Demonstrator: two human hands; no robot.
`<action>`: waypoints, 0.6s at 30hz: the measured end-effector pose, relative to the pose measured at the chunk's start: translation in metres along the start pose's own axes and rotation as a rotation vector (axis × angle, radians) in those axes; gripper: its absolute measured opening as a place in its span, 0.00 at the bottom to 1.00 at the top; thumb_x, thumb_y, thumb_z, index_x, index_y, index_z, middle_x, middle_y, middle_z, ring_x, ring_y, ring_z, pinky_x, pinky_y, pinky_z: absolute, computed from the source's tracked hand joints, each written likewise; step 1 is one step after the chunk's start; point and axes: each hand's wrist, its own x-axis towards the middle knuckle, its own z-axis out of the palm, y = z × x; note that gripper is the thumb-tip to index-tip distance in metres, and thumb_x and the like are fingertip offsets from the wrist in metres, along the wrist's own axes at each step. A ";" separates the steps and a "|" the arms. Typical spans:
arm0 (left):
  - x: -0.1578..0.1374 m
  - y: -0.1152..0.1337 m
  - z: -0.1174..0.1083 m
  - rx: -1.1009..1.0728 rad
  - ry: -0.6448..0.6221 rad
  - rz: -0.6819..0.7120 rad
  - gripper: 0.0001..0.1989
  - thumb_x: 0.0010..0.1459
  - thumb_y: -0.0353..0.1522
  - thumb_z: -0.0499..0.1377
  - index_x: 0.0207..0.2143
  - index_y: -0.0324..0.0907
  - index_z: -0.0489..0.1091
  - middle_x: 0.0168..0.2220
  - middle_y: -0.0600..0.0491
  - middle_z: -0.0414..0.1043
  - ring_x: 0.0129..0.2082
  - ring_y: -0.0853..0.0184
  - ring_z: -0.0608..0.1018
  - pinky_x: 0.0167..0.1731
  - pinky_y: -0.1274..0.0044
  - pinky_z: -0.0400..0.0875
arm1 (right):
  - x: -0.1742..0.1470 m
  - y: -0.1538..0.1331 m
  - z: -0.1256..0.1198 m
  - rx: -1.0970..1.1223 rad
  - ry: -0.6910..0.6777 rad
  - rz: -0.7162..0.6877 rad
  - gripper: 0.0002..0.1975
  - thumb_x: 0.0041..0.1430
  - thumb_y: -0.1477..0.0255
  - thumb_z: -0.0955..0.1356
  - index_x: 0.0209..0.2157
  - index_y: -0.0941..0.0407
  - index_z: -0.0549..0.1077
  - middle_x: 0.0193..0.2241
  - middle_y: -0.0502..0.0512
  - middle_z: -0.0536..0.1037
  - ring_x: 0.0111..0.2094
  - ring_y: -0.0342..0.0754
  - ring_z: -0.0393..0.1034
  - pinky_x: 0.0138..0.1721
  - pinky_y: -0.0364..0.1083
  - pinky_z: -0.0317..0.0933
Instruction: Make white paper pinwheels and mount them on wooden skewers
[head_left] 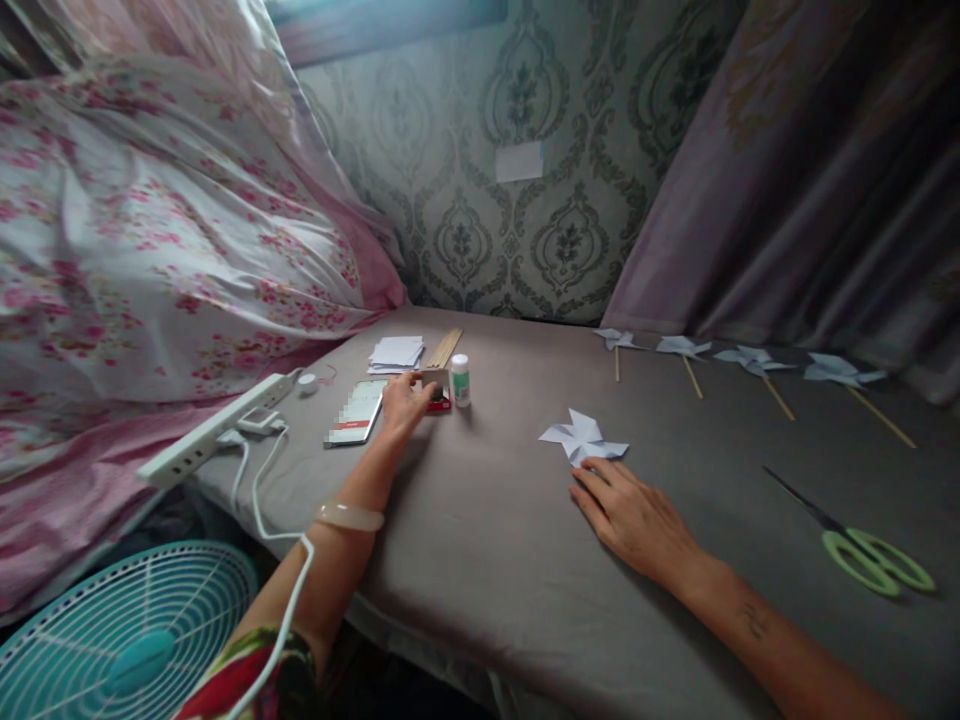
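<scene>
A folded white paper pinwheel (583, 438) lies on the table. My right hand (626, 515) rests flat beside it, fingers stretched out, the tips touching its near edge. Farther off, my left hand (405, 402) reaches to a small red box (439, 405) with something dark inside, its fingers stretched to the opening. What the fingertips touch there is too small to make out. Right against the box stands a small white bottle (460, 380) with a green label. A phone (356, 415) with a lit screen lies left of that hand.
Behind are a stack of white paper (396, 353) and wooden sticks (445, 347). Several pinwheels on sticks, one being this pinwheel (752, 360), line the back right. Green-handled scissors (862, 555) lie at right. A power strip (217, 430), its cables and a fan (135, 640) are at left.
</scene>
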 end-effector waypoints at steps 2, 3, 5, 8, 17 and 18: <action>0.000 -0.007 0.002 -0.027 -0.024 -0.016 0.20 0.49 0.39 0.61 0.43 0.36 0.75 0.40 0.42 0.76 0.40 0.58 0.77 0.40 0.71 0.70 | -0.001 0.002 0.003 0.028 0.031 -0.007 0.18 0.66 0.66 0.56 0.45 0.54 0.75 0.48 0.60 0.74 0.45 0.53 0.70 0.43 0.51 0.67; 0.001 -0.010 0.002 -0.041 -0.039 -0.025 0.20 0.49 0.39 0.61 0.43 0.36 0.74 0.40 0.43 0.76 0.39 0.59 0.77 0.39 0.72 0.70 | -0.001 0.003 0.004 0.041 0.043 -0.010 0.18 0.66 0.66 0.56 0.46 0.53 0.75 0.49 0.60 0.74 0.45 0.53 0.70 0.43 0.51 0.67; 0.001 -0.012 0.003 -0.063 -0.064 -0.044 0.19 0.50 0.37 0.60 0.43 0.36 0.73 0.38 0.44 0.77 0.37 0.60 0.78 0.38 0.73 0.70 | -0.002 0.005 0.007 0.061 0.064 -0.017 0.19 0.66 0.66 0.56 0.46 0.53 0.75 0.49 0.59 0.74 0.46 0.53 0.70 0.44 0.51 0.67; 0.000 -0.010 0.002 -0.063 -0.055 -0.064 0.18 0.52 0.34 0.57 0.45 0.37 0.72 0.36 0.46 0.78 0.37 0.61 0.79 0.39 0.74 0.70 | -0.003 0.008 0.010 0.080 0.082 -0.030 0.19 0.66 0.65 0.56 0.47 0.52 0.75 0.49 0.59 0.75 0.46 0.53 0.70 0.46 0.53 0.66; -0.002 -0.008 -0.005 -0.061 -0.056 -0.003 0.19 0.54 0.27 0.52 0.48 0.38 0.71 0.38 0.47 0.77 0.34 0.65 0.79 0.39 0.76 0.70 | -0.012 0.022 0.014 0.091 0.116 -0.035 0.19 0.66 0.64 0.57 0.46 0.51 0.75 0.50 0.55 0.76 0.47 0.54 0.71 0.48 0.53 0.66; -0.002 -0.009 -0.005 -0.057 -0.054 0.012 0.19 0.54 0.26 0.51 0.48 0.39 0.72 0.37 0.47 0.77 0.34 0.65 0.78 0.39 0.76 0.70 | -0.013 0.023 0.014 0.099 0.127 -0.029 0.18 0.66 0.64 0.57 0.46 0.50 0.75 0.50 0.55 0.76 0.47 0.53 0.71 0.48 0.53 0.66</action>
